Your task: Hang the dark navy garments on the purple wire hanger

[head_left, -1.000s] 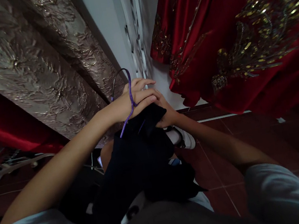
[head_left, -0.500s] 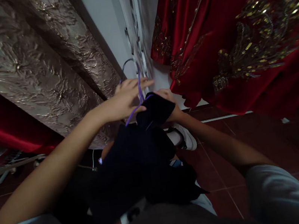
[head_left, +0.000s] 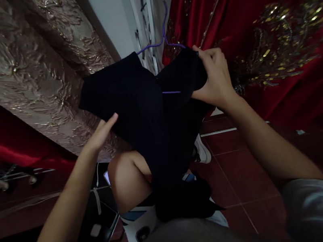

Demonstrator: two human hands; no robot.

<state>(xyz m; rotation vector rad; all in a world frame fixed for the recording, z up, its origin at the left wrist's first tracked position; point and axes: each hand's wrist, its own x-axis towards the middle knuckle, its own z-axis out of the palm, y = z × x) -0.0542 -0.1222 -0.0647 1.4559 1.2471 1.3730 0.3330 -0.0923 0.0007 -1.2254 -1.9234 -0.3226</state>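
Note:
A dark navy, nearly black garment [head_left: 134, 88] hangs spread on a purple wire hanger [head_left: 164, 30], whose hook points up. Part of the hanger's lower bar shows through the neck opening. At the garment's left side, my left hand [head_left: 103, 132] grips its edge, thumb on top and the other fingers hidden behind the cloth. On the right, my right hand [head_left: 217, 73] is closed around the shoulder, near the hanger's end. More black cloth [head_left: 182, 197] lies in my lap below.
Ahead stands a white metal rack or frame [head_left: 148, 20] by a pale wall. An embossed beige-gold fabric [head_left: 49, 73] hangs to the left, red satin with gold sequins [head_left: 245, 30] to the right. A black chair [head_left: 104, 224] is at lower left above red floor tiles [head_left: 235, 179].
The bunched garment is now raised and spread out on the hanger. My hands have moved apart, left hand down and leftward, right hand up and rightward. The hanger hook has risen.

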